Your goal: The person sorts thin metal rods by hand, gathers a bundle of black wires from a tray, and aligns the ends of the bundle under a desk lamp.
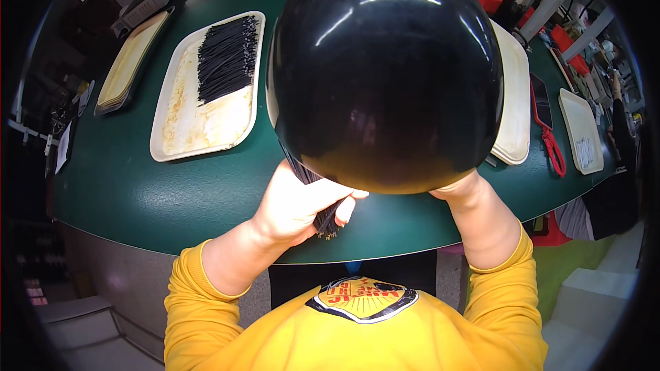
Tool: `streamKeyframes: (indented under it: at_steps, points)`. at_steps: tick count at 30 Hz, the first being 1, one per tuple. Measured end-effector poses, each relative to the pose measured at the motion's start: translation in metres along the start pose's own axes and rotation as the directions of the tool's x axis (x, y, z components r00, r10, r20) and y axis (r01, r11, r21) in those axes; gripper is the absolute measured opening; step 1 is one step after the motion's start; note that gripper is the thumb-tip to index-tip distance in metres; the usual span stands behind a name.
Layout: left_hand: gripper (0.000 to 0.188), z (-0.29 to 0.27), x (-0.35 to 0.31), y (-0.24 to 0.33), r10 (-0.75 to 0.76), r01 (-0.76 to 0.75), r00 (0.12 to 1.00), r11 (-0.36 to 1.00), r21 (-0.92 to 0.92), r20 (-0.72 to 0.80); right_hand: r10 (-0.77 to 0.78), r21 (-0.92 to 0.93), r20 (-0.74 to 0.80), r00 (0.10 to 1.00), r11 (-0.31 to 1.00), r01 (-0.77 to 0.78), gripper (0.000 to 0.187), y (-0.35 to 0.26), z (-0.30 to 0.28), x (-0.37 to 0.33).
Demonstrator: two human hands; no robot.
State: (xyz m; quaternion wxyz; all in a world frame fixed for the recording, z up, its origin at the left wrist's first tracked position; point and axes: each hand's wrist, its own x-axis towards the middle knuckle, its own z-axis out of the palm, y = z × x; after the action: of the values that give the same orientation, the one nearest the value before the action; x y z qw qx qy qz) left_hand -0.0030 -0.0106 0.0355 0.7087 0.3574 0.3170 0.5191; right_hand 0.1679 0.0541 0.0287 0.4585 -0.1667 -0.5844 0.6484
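My left hand [299, 203] is closed around a bundle of thin black wires [328, 221]. The cut ends of the bundle stick out below my fingers, toward the table's front edge, and its upper part runs under a large glossy black dome [385, 96], which looks like a lamp shade. My right hand [459, 185] reaches beneath the right side of that dome. Only its wrist side shows, and its fingers are hidden. On the left, a cream tray [175, 117] holds a thick row of similar black wires [227, 58].
The green table [124, 189] curves toward me. Stacked cream trays [515, 89] stand right of the dome, beside a phone-like dark object [541, 99] with a red strap [552, 151]. Another tray [581, 124] lies far right. More trays [130, 62] are at far left.
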Motion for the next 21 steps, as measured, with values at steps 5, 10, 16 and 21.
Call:
streamKeyframes:
  at_steps: [5, 10, 16, 21]
  points:
    - [0.006, 0.000, -0.001, 0.000, 0.030, -0.028, 0.999, 0.995, -0.093, 0.015, -0.070, 0.210, -0.003, 0.998, 0.975, 0.069, 0.020, 0.010, 0.003, -0.003]
    - [0.007, 0.000, 0.000, 0.000, -0.033, 0.039, 0.998, 0.990, -0.137, 0.049, -0.219, -0.156, -0.022, 0.975, 0.965, 0.213, 0.021, 0.010, 0.017, 0.002]
    - [0.009, 0.001, 0.002, 0.001, -0.106, 0.108, 0.994, 0.991, -0.082, 0.037, -0.216, -0.177, 0.094, 0.972, 0.957, 0.230, 0.023, -0.007, 0.013, 0.002]
    - [0.010, 0.000, 0.002, 0.000, -0.125, 0.127, 0.992, 0.990, -0.067, 0.032, -0.041, 0.086, -0.046, 0.998, 0.995, 0.045, 0.017, 0.003, 0.006, -0.004]
